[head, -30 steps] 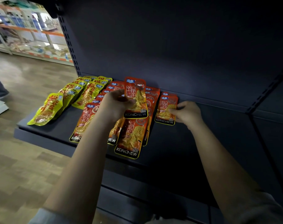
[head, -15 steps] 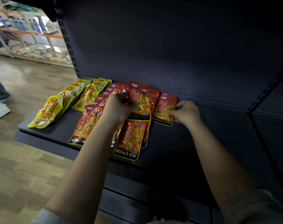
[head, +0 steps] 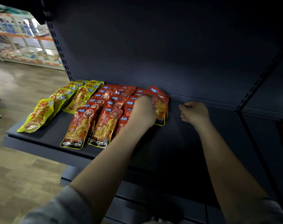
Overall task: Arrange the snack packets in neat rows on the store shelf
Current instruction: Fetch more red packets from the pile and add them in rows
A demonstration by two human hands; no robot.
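While left hand (head: 143,111) hides its grip, red packet (head: 160,104) tilts.

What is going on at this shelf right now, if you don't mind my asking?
A person is lining up snack packets on a dark store shelf. The left hand grips a red packet at the right end of the red rows, near the back panel. The right hand hovers beside it, curled and holding nothing. Two rows of yellow packets lie to the left, and the overlapping red packets fill the middle.
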